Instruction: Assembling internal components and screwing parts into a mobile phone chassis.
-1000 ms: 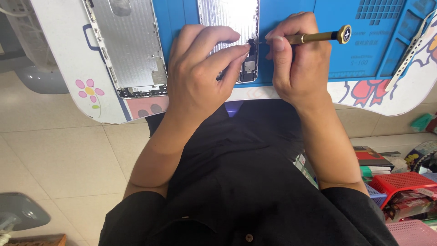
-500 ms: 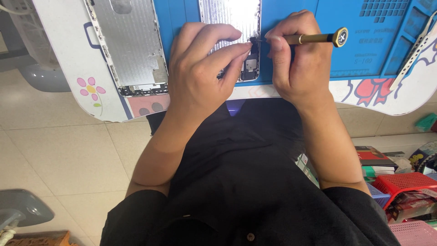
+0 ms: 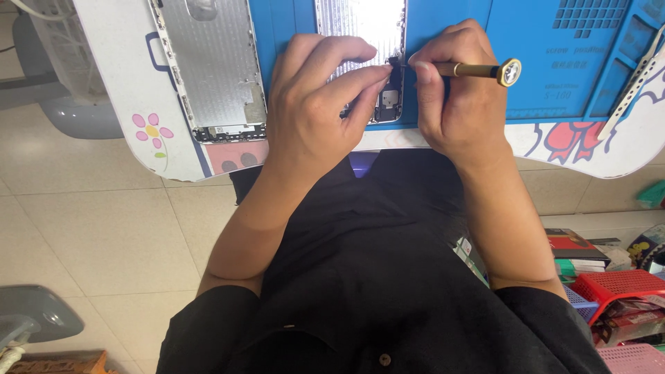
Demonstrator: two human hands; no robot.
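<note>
The two hands sit close together on the blue mat, so almost no room is between them. The left hand covers the near part of the open phone shell, and the right hand is just beside it with a screwdriver that points out to the right and blocks that side. To the left, a second metal shell lies on the counter, near the left hand. To the far right, tweezers lie on the mat; between them and the screwdriver the mat is free.
</note>
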